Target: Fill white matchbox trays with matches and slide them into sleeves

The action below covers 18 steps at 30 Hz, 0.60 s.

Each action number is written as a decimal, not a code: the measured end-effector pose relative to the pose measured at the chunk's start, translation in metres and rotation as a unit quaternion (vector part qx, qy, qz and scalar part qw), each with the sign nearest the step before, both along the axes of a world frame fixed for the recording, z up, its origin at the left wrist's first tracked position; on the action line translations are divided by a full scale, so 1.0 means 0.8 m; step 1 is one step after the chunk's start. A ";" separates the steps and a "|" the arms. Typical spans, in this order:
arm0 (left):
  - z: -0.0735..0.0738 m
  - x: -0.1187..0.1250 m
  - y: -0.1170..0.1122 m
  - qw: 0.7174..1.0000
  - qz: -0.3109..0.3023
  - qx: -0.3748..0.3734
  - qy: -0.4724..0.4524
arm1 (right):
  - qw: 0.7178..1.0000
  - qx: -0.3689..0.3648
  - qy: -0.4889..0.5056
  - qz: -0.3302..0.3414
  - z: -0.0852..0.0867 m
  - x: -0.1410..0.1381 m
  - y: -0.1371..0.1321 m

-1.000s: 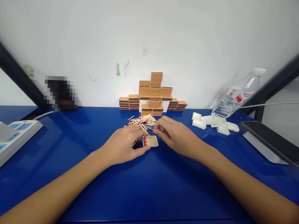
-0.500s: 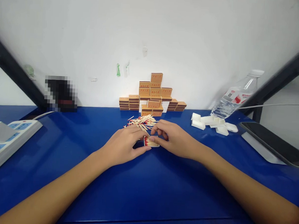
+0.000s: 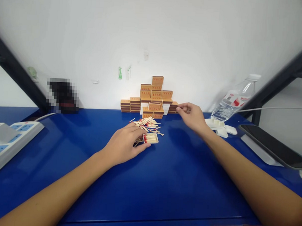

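Observation:
My left hand (image 3: 124, 142) is closed on a small white matchbox tray (image 3: 153, 142), its thumb and fingers at the tray's left end. Matches (image 3: 149, 137) with red heads to the left lie in a row inside it. Some sticks show under the left palm. Just behind the tray is a loose heap of matches (image 3: 147, 122). Off to the right, my right hand (image 3: 192, 117) is raised with thumb and forefinger pinched, in front of the right end of the stacked matchboxes (image 3: 173, 107). A thin reddish bit shows at the pinch, too small to name.
Matchboxes (image 3: 156, 94) rise in a stepped stack against the wall. A leaning water bottle (image 3: 233, 100), white plastic pieces (image 3: 221, 129) and a phone (image 3: 274, 145) on a stand are at right. A power strip (image 3: 14, 137) lies at left, before a blurred dark object (image 3: 64, 96).
My right hand has left the tray and moved right and away from me, up to the matchbox stack. The left hand stays on the tray, which is now tilted slightly and fully uncovered.

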<state>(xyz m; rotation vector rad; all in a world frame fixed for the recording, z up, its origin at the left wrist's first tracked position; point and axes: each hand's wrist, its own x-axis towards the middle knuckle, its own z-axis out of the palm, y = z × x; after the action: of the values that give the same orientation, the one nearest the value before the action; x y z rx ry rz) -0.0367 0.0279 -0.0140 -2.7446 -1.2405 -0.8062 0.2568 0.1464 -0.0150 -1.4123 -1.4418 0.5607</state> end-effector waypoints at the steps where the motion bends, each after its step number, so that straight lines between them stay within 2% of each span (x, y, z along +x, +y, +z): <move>1: 0.000 -0.001 0.001 1.000 0.005 0.002 0.000 | 1.000 -0.014 0.023 -0.005 0.001 0.003 0.009; 8: -0.002 -0.008 0.009 0.999 0.031 0.009 -0.003 | 0.989 -0.085 0.117 0.006 0.003 0.006 0.032; 18: -0.001 -0.007 0.010 0.999 0.028 0.006 -0.014 | 0.982 -0.108 0.151 0.024 -0.002 0.005 0.038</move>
<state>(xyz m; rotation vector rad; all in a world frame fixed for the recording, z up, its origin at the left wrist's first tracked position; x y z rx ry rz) -0.0423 0.0356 -0.0150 -2.6855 -1.3072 -0.8470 0.2610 0.1765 -0.0167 -1.3915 -1.1994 0.9440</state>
